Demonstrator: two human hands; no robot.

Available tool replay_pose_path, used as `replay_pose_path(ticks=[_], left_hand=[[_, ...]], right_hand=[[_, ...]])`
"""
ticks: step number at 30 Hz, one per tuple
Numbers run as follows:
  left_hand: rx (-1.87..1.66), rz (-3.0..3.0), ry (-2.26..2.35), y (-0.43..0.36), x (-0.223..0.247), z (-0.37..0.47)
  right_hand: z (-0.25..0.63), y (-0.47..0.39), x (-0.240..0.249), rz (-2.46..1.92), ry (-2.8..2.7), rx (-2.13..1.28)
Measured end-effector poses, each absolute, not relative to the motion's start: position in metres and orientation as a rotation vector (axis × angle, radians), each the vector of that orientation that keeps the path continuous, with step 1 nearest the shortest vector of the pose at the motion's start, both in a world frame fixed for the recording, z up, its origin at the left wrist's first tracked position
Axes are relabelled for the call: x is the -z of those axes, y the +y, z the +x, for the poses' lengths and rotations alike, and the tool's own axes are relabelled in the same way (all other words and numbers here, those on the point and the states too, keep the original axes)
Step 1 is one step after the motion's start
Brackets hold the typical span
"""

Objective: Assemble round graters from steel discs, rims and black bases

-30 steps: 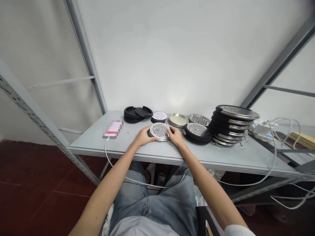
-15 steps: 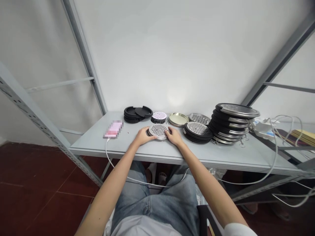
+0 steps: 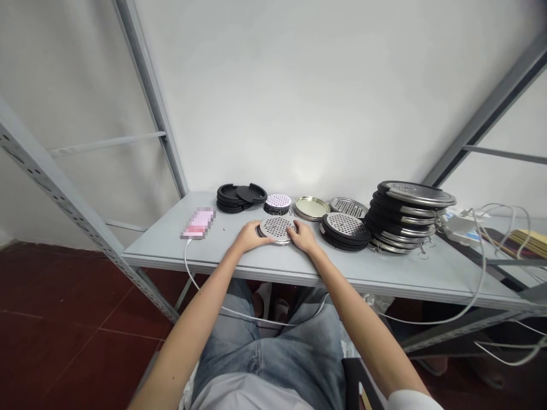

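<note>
2 hands on 1 thing: perforated metal disc (image 3: 276,228), silver rim, lying flat at the near-middle of the table (image 3: 384,272), thin dark edge at its 9 o'clock. Clock is centered on the disc, 12 = wall side.

Left hand (image 3: 248,236): half-open, curved round the rim at 9 o'clock, thumb on near edge at about 7. Right hand (image 3: 304,236): partly curled at 3 o'clock, thumb on top face, fingers at the side, tips partly hidden. Both have hold of the disc.

Around it: small patterned stack (image 3: 277,202) at 12, near; black ring stack (image 3: 240,198) at 10; gold-toned lid (image 3: 311,207) at 2; black-edged perforated stack (image 3: 345,228) at 3; tall stack (image 3: 405,219) farther out at 3; blurred pink item (image 3: 199,223) at 9.

Step in hand, my read: steadying or pressing the disc between 2 hands. Next move calls for even grip at 9 and 3, disc level, right fingers clear of the stack at 3.
</note>
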State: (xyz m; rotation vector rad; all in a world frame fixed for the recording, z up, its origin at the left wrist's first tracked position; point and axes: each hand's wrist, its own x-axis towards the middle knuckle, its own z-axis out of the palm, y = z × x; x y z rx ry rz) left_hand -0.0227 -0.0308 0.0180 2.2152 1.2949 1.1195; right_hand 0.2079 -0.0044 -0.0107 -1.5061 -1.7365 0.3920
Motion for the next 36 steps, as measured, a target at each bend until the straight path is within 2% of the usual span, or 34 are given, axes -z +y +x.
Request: replay_pose_path(ticks=[12, 36], left_hand=[[-1.072, 2.237, 1.358, -0.029, -0.016, -0.023], [-0.914, 2.264, 1.45, -0.023, -0.006, -0.025]], right_hand=[[0.204, -0.011, -0.001, -1.662, -1.952, -0.236], [0.198, -0.016, -0.005, -1.791, -1.978, -0.22]])
